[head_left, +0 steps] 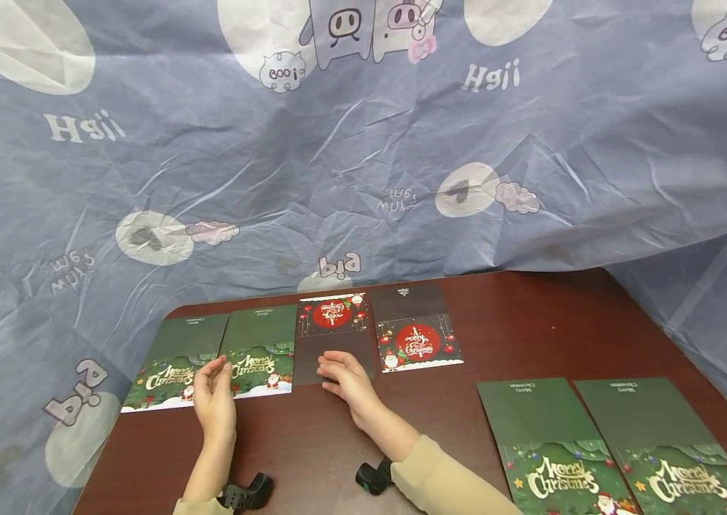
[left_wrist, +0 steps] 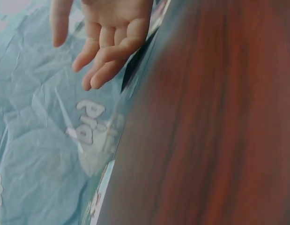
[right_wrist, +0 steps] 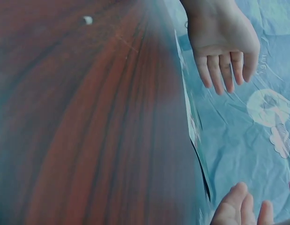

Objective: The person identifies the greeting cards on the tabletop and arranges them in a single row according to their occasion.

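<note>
Empty, my left hand (head_left: 215,404) hovers with relaxed fingers at the near edges of two unfolded green "Merry Christmas" cards, the left one (head_left: 164,372) and its neighbour (head_left: 260,372). My right hand (head_left: 349,386), also empty, overlaps the plain dark half of an unfolded black card (head_left: 334,315) whose red round print faces upside down. Beside it lies another unfolded black card (head_left: 419,343), print upright. The left wrist view shows my right hand (left_wrist: 112,42) palm inward, fingers slightly bent. In the right wrist view, my left hand (right_wrist: 224,49) appears with fingers extended; fingertips (right_wrist: 231,204) of my right hand show below.
Two more unfolded green cards, one (head_left: 543,429) beside the other (head_left: 665,429), lie at the near right of the brown table (head_left: 517,322). A printed blue cloth (head_left: 312,157) hangs behind the table and along its sides.
</note>
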Tool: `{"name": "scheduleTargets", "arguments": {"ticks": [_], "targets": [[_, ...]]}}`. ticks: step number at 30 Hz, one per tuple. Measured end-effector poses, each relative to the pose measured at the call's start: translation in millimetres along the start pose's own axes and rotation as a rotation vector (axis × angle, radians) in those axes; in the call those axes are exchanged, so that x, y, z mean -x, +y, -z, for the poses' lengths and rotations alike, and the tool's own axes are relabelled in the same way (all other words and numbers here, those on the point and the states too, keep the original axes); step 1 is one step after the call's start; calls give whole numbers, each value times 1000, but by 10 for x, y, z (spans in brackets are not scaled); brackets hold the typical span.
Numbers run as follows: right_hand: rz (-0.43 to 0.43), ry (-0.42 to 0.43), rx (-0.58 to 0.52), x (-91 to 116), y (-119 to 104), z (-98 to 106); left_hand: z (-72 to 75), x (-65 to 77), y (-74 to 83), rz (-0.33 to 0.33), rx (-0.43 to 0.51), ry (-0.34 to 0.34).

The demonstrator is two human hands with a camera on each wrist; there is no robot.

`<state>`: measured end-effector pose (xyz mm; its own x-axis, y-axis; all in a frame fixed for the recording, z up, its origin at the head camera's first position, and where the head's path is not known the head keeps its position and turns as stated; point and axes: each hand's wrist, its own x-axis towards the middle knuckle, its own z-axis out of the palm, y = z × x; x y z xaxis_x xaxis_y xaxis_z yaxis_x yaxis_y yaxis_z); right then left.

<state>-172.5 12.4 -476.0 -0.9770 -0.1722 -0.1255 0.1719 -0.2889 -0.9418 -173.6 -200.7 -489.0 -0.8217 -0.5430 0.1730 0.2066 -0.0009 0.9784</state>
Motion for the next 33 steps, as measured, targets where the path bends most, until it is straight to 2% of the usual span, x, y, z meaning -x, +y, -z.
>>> {"name": "scheduleTargets", "arguments": {"ticks": [4,7,13,21,33], "targets": [[-10,9,55,101,-67,156,-28,121,34,7,-7,-47],[-23,7,89,178,-124,261,-49,205,61,19,22,-93],[-39,1,159,367,-252,490,-137,393,143,111,82,-197],[-45,15,225,613,-394,803,-339,675,249,221,90,-348],[-18,45,301,974,-524,1335,-625,1123,171,283,110,-542]]}}
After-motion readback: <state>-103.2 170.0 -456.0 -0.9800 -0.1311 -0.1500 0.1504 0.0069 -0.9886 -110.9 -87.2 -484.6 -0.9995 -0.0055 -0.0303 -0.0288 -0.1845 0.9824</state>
